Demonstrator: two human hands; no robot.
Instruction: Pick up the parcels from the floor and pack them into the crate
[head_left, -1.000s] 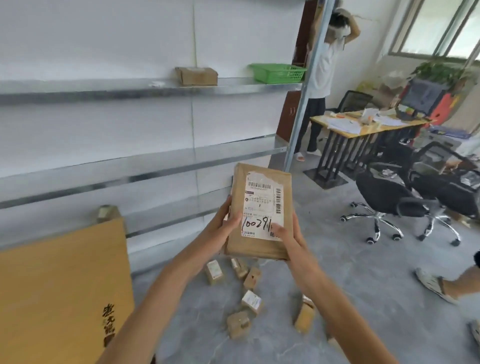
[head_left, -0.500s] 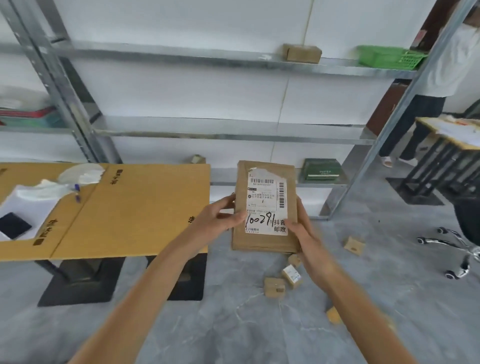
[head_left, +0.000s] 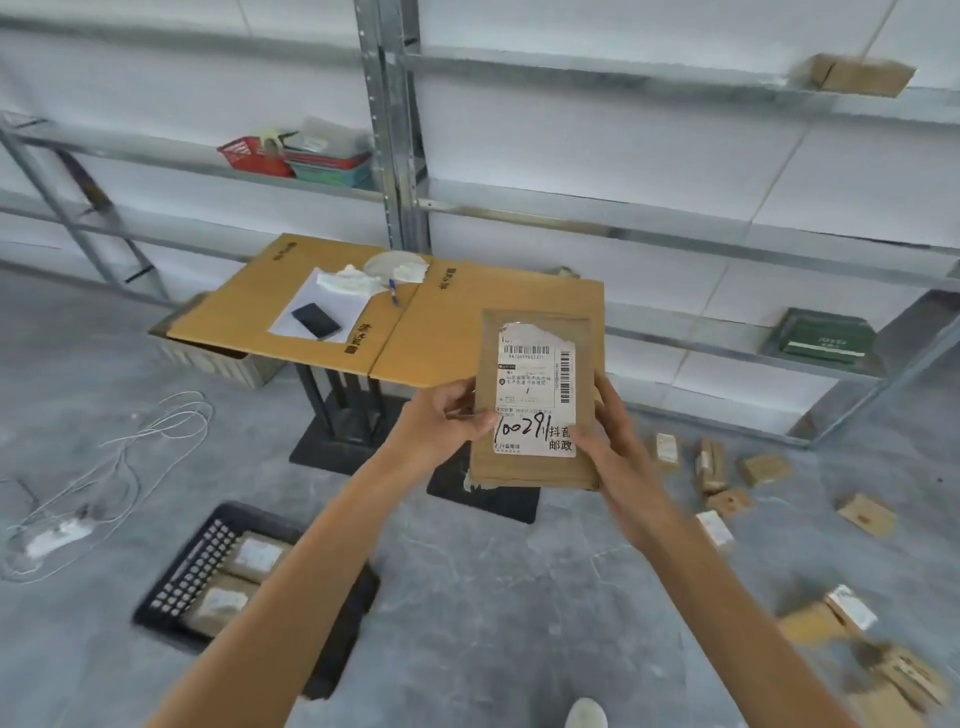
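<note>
Grey concrete floor (head_left: 493, 597) lies beneath you; the black crate (head_left: 189, 569) sits lower left with parcels (head_left: 260, 556) inside. Your left hand (head_left: 447, 415) and right hand (head_left: 608, 436) grip the flat brown parcel (head_left: 540, 470) by its long edges, above the floor, long axis upright, label (head_left: 535, 384) facing you. Handwriting reads "100291"; print reads "抖音" and "邮政".

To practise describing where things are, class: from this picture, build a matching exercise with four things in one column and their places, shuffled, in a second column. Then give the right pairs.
Things
1. flat brown cardboard parcel with white label
2. black slatted plastic crate
3. black smartphone
4. dark green box

Places
A. on the low metal shelf
B. on the grey floor, parcels inside
C. gripped by left hand and right hand
D. on white paper on the cardboard tabletop

Pairs: 1-C, 2-B, 3-D, 4-A
</note>
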